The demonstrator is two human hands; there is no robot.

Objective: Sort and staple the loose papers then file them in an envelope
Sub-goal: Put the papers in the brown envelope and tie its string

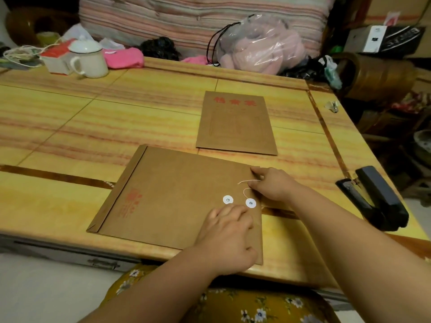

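Observation:
A brown kraft envelope [168,197] lies back side up near the table's front edge, its flap folded down. Two white closure discs [227,200] sit on it, and a thin white string [247,186] runs from the right disc. My right hand [272,184] pinches that string just above the discs, at the envelope's right edge. My left hand [227,234] presses down on the envelope below the discs. A second brown envelope [235,123] with red print lies flat farther back. A black stapler [377,199] stands at the right table edge.
The yellow striped table [70,127] has a white lidded mug [89,58], a red-and-white box [57,58] and pink cloth [123,57] at the back left. A clear bag of pink fabric [258,47] sits back centre. A small clip [333,106] lies near the right edge.

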